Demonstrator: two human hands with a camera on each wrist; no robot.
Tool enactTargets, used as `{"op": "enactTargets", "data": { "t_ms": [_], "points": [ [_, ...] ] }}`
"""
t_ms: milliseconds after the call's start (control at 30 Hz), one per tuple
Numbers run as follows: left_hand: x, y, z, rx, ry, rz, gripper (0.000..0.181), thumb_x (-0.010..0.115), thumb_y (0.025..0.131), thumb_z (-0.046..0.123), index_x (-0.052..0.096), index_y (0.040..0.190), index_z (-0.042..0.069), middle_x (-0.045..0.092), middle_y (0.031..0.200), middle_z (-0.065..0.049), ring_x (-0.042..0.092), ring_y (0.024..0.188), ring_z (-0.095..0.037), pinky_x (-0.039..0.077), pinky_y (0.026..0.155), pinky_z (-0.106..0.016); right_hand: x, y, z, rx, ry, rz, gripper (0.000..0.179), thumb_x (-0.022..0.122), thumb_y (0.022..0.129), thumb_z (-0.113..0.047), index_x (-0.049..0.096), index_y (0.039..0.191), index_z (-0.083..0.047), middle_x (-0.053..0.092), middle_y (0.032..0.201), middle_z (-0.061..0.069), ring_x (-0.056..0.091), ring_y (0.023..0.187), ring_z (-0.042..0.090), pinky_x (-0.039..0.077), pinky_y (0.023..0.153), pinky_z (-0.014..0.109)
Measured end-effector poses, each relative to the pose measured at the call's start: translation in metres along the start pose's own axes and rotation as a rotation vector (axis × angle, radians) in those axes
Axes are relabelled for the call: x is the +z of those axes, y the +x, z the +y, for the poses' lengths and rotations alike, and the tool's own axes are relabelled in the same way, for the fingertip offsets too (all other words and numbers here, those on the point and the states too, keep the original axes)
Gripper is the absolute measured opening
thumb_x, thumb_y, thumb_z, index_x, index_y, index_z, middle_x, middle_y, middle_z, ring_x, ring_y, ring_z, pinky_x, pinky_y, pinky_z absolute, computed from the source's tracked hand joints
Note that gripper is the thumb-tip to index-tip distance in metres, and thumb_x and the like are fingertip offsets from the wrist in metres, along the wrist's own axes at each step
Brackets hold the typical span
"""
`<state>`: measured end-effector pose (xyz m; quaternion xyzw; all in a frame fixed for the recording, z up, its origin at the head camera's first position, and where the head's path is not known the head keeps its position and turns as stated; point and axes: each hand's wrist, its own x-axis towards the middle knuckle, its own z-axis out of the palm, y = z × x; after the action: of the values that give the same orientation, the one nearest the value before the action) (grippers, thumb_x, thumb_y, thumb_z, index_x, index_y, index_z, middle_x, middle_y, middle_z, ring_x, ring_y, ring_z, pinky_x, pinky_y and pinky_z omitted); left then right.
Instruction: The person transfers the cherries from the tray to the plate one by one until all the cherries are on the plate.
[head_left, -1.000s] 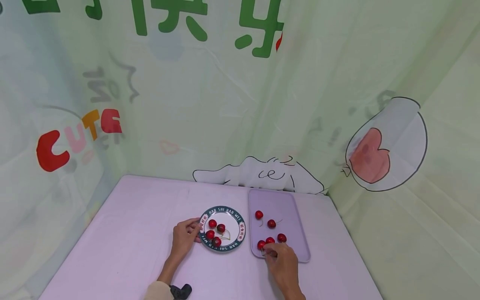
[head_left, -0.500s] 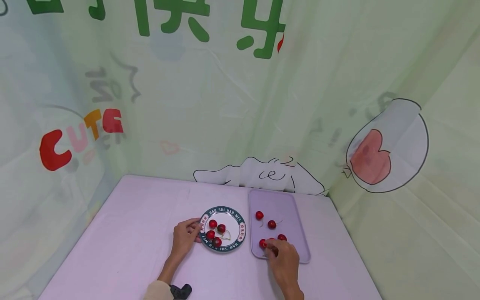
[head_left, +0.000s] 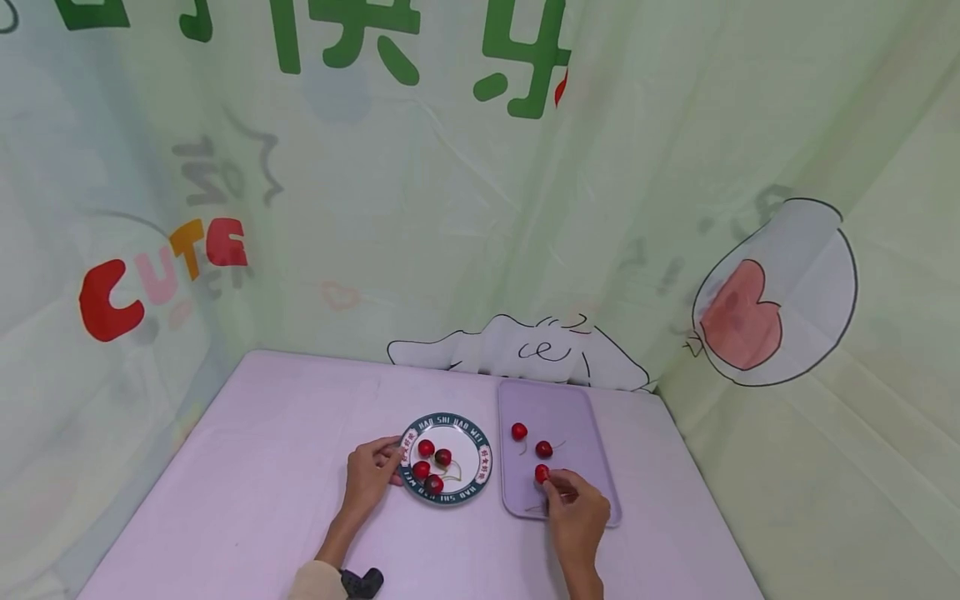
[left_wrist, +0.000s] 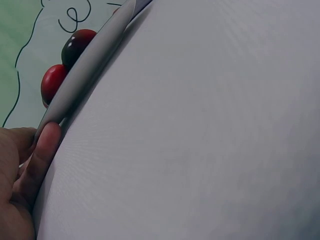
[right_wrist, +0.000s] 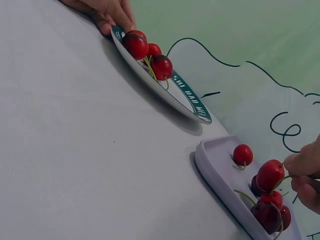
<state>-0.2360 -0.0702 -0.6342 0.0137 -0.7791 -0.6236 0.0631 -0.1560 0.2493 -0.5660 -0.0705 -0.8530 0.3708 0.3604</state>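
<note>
My left hand (head_left: 369, 477) grips the left rim of a round white plate (head_left: 467, 450) with a dark green lettered border, thumb above and fingers below. On the plate lie several red cherries (head_left: 426, 448), some with green stems. In the right wrist view, my right hand (right_wrist: 307, 172) pinches the green stem of a red cherry (right_wrist: 270, 175) between thumb and fingertip, over a lilac tray (right_wrist: 217, 172). Other cherries (right_wrist: 266, 216) lie in the tray below it; in the head view the right hand (head_left: 579, 515) covers some of them.
The tray stands right of the plate, with a narrow strip of pale tablecloth (head_left: 300, 417) between them. A black object (head_left: 363, 583) sits by the left sleeve at the front. Printed cloth curtain (head_left: 450, 208) hangs behind the table.
My right hand has shifted slightly right and away from me, carrying the pinched cherry from the tray's near left toward its middle. The left hand and plate keep their place.
</note>
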Motion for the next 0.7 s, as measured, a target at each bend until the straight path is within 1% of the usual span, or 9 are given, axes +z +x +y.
{"op": "enactTargets", "data": {
  "t_ms": [200,367,500,700],
  "points": [
    [0.0,0.0,0.002,0.0,0.001,0.001,0.033,0.074,0.104,0.008,0.074,0.135,-0.001,0.077,0.091,-0.011,0.072,0.056,-0.015,0.059,0.058,-0.017,0.005,0.002,0.01,0.113,0.047,0.068,0.017,0.089,0.081,0.012,0.085,0.09,-0.002,0.083,0.082,0.013,0.06,0.063,-0.012,0.048,0.061,0.004],
    [0.0,-0.001,0.003,0.001,0.011,0.002,0.033,0.074,0.104,0.01,0.074,0.135,0.0,0.078,0.093,-0.011,0.072,0.057,-0.015,0.058,0.058,-0.016,0.005,0.002,0.011,0.18,0.108,0.118,0.014,0.086,0.083,0.012,0.085,0.092,0.001,0.082,0.083,0.02,0.059,0.063,-0.02,0.05,0.06,0.003],
    [-0.001,-0.001,0.004,0.004,0.014,0.001,0.033,0.074,0.104,0.009,0.074,0.135,-0.001,0.078,0.092,-0.011,0.072,0.057,-0.015,0.058,0.058,-0.016,0.003,0.003,0.006,0.239,0.168,0.164,0.012,0.083,0.085,0.013,0.084,0.095,0.006,0.081,0.087,0.027,0.06,0.065,-0.022,0.052,0.061,0.002],
    [-0.001,-0.002,0.005,0.007,0.003,-0.002,0.033,0.074,0.104,0.008,0.073,0.135,-0.002,0.076,0.091,-0.01,0.072,0.057,-0.015,0.058,0.059,-0.016,0.002,0.004,0.007,0.325,0.21,0.171,0.01,0.083,0.087,0.01,0.084,0.098,0.008,0.081,0.092,0.029,0.063,0.066,-0.02,0.054,0.063,0.003]
  ]
}}
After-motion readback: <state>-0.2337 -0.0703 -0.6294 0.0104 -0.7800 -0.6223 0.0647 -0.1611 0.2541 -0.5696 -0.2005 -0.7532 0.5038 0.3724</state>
